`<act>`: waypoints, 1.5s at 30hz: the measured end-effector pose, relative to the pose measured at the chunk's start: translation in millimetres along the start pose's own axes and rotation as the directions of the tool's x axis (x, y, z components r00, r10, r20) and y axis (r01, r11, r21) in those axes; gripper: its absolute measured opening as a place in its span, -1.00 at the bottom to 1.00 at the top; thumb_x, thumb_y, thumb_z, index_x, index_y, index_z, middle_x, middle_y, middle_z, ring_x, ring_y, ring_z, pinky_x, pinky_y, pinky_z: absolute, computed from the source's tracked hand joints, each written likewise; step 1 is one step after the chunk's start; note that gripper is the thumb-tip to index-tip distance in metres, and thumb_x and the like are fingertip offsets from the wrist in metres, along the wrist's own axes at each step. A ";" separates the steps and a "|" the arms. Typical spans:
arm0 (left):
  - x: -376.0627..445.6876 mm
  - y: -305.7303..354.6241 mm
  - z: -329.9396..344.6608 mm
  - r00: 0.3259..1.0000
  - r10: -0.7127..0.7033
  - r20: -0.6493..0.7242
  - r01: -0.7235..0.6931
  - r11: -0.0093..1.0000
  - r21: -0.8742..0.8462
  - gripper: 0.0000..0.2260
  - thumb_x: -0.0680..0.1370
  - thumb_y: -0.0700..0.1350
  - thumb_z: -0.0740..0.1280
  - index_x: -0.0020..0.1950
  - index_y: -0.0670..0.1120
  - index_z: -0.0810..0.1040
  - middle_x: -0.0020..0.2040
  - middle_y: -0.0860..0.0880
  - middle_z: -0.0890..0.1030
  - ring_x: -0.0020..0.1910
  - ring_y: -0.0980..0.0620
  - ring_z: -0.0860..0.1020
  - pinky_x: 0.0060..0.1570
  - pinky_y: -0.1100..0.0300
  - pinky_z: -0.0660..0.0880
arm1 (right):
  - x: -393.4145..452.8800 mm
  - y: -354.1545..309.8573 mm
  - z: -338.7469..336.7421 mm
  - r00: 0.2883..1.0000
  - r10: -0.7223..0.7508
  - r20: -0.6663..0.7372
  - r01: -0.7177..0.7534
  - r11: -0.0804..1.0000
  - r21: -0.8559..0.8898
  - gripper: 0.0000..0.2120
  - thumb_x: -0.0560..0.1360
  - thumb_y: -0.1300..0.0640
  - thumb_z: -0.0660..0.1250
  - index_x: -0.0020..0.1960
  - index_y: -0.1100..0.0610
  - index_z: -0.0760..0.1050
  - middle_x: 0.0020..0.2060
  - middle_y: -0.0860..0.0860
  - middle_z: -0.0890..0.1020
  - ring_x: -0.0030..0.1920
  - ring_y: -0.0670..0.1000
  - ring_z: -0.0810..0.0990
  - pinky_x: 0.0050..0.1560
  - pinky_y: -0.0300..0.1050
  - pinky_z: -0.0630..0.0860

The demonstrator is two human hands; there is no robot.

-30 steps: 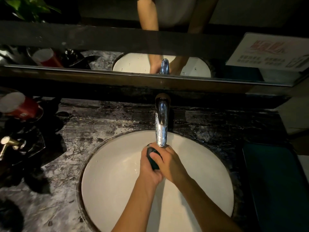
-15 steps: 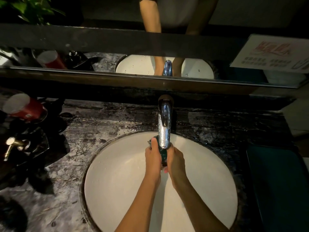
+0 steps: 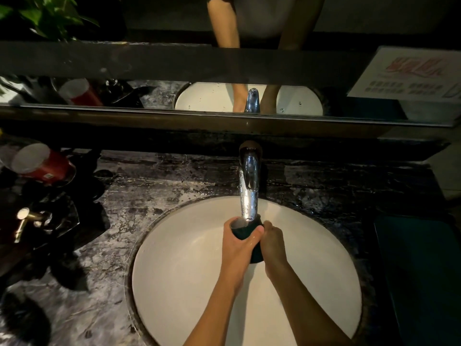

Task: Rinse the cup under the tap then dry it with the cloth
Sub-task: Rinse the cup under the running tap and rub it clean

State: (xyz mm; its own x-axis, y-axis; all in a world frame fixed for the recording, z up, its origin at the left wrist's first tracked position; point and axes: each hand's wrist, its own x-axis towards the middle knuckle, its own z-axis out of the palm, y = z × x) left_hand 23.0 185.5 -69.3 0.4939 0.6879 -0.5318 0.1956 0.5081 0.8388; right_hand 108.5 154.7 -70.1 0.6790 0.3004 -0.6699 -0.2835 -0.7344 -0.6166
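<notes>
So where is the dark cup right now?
In the head view, the dark cup sits mid-frame over the white basin, just under the tap spout, gripped by the left hand and right hand.

Most of the cup (image 3: pixel 245 233) is covered: the left hand (image 3: pixel 238 245) wraps its near side, the right hand (image 3: pixel 273 243) hides its right flank, and the tap (image 3: pixel 248 188) spout blocks the far part of its mouth (whether water is running cannot be told). At the right of the frame a dark green cloth (image 3: pixel 421 270) is cut off by the edge and lost in shadow. The printed sign (image 3: pixel 409 73) at upper right is too blurred to read. Both forearms leave the bottom edge.
</notes>
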 end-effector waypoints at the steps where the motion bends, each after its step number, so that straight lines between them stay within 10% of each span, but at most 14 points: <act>1: 0.7 -0.2 -1.0 1.000 0.005 -0.008 -0.005 1.000 0.002 -0.41 0.33 0.18 0.58 0.28 0.11 0.48 0.17 -0.01 0.62 0.12 0.06 0.64 -0.09 0.32 0.61 | -1.7 -2.9 0.1 1.000 -0.028 0.002 0.028 0.998 -0.058 -0.71 0.67 0.13 0.09 0.12 0.29 0.50 0.09 0.25 0.61 0.11 0.22 0.60 0.22 0.16 0.54; 5: 13.2 1.9 -2.1 0.999 -0.017 -0.039 0.017 1.000 0.008 -0.75 0.52 0.07 0.51 0.04 -0.03 0.57 -0.03 -0.02 0.70 -0.09 0.02 0.66 -0.20 0.31 0.58 | -14.4 -12.5 5.8 0.984 -0.161 -0.077 0.158 0.986 -0.050 -0.71 0.67 0.07 0.08 0.04 0.20 0.52 -0.03 0.15 0.65 -0.04 0.13 0.62 0.04 0.10 0.58; 8: 25.0 14.1 -4.4 0.993 -0.086 -0.079 0.087 0.996 0.019 -0.57 0.63 0.21 0.29 -0.08 -0.16 0.63 -0.19 -0.10 0.69 -0.19 -0.06 0.62 -0.20 0.12 0.59 | -32.0 -12.5 15.2 0.966 -0.237 -0.107 0.234 0.971 -0.044 -0.76 0.65 -0.08 0.11 0.04 -0.01 0.51 -0.16 -0.02 0.65 -0.21 -0.08 0.60 -0.26 -0.12 0.51; 15: 22.8 10.3 -1.7 0.995 -0.064 -0.074 0.080 0.968 0.238 -0.49 0.65 0.27 0.19 0.05 -0.17 0.61 0.00 -0.23 0.71 0.01 -0.21 0.68 0.13 -0.18 0.62 | -13.4 -16.3 4.9 0.994 -0.104 -0.022 0.105 0.990 0.089 -0.46 0.66 -0.17 -0.03 0.00 0.18 0.58 -0.18 0.11 0.66 -0.13 0.12 0.65 -0.02 0.03 0.60; 18: 14.2 1.6 -0.8 0.992 -0.124 -0.024 0.126 0.979 0.157 -0.55 0.55 0.31 0.32 0.06 -0.08 0.57 0.01 -0.16 0.69 -0.01 -0.12 0.70 0.08 -0.08 0.66 | -4.6 -17.5 -5.9 0.977 0.121 0.176 -0.172 0.934 0.314 -0.42 0.69 -0.16 -0.03 -0.09 0.22 0.58 -0.23 0.19 0.67 -0.16 0.15 0.67 -0.06 -0.01 0.59; 24: 23.1 15.6 3.2 0.954 -0.209 -0.215 0.193 0.977 -0.091 -0.52 0.61 0.26 0.28 -0.05 -0.16 0.68 -0.07 -0.23 0.72 -0.07 -0.18 0.68 -0.01 -0.06 0.62 | -20.6 -7.9 11.6 0.964 -0.259 0.055 0.262 0.963 -0.063 -0.70 0.64 -0.11 0.12 0.19 0.03 0.51 -0.13 -0.04 0.66 -0.19 -0.12 0.64 -0.31 -0.23 0.52; 27: 25.0 18.7 0.7 0.952 -0.243 -0.185 0.237 0.970 -0.053 -0.53 0.62 0.25 0.27 -0.04 -0.13 0.70 -0.05 -0.22 0.73 -0.02 -0.16 0.69 0.03 -0.05 0.63 | -29.3 5.8 16.8 0.948 -0.313 0.047 0.317 0.945 -0.085 -0.61 0.66 -0.12 0.06 0.40 -0.02 0.40 0.11 -0.01 0.63 -0.02 -0.09 0.63 -0.07 -0.17 0.56; 35: 3.3 2.9 -4.1 0.982 -0.180 0.050 0.179 0.984 0.021 -0.44 0.28 0.32 0.50 0.10 -0.03 0.63 -0.01 -0.07 0.76 -0.08 0.01 0.75 -0.14 0.14 0.68 | -16.9 -15.5 -16.8 0.966 0.066 0.249 -0.145 0.939 0.311 -0.46 0.67 -0.25 -0.08 -0.08 0.01 0.57 -0.06 0.16 0.69 -0.02 0.13 0.68 0.14 0.08 0.59; 41: 21.4 15.7 -6.6 0.992 -0.062 -0.107 0.064 0.998 0.018 -0.66 0.48 0.01 0.55 0.16 -0.05 0.55 0.03 -0.11 0.68 -0.23 0.23 0.69 -0.34 0.36 0.58 | -23.5 9.4 -13.8 0.881 -0.310 0.359 0.205 0.932 0.300 -0.64 0.71 0.00 0.06 0.49 -0.04 0.31 0.30 -0.07 0.54 0.30 -0.03 0.54 0.35 0.07 0.49; 45: 17.1 11.3 -12.8 1.000 0.021 -0.003 -0.021 0.996 0.092 -0.63 0.46 -0.06 0.58 0.18 0.11 0.52 0.09 -0.01 0.64 -0.14 0.34 0.65 -0.24 0.47 0.54 | -24.1 36.7 -35.1 0.921 -0.235 0.311 0.086 0.901 0.426 -0.59 0.56 -0.22 0.18 0.32 -0.12 0.52 0.27 -0.08 0.62 0.23 -0.11 0.59 0.20 0.01 0.56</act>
State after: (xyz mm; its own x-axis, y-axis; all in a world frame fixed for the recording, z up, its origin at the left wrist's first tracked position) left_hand 22.9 209.6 -70.5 0.4954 0.6999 -0.5145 0.2626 0.4439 0.8567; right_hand 105.5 99.1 -62.0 0.4809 0.6389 -0.6004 -0.4855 -0.3762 -0.7892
